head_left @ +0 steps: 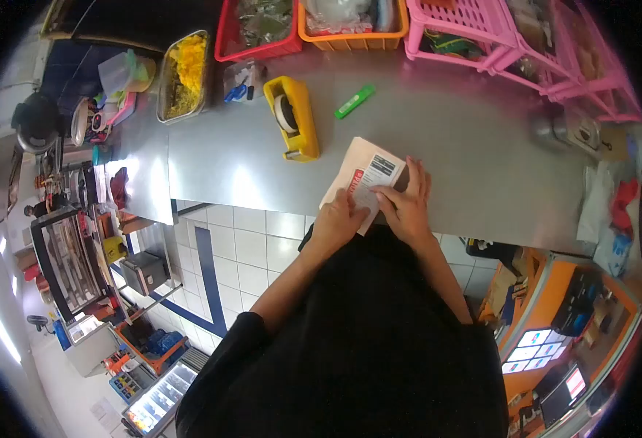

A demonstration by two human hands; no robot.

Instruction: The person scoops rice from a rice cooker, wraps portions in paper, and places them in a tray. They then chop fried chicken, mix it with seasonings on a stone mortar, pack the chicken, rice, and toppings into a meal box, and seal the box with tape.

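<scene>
A flat, pale-brown paper packet (355,155) lies tilted at the front edge of the metal table. On its face is a white label (379,171) with a dark barcode-like block and red print. My left hand (338,225) grips the packet's lower left part, thumb and fingertips pressed on the label's lower end. At the right edge, my right hand (409,206) holds the packet, its thumb and a fingertip on the label and the other fingers along the side. What lies beneath the packet is hidden.
A yellow tape dispenser (303,131) and a green box cutter-like tool (354,101) lie beyond the packet. Farther back stand a tray of yellow food (163,95), a red basket (262,52), an orange basket (354,40) and a pink rack (474,58).
</scene>
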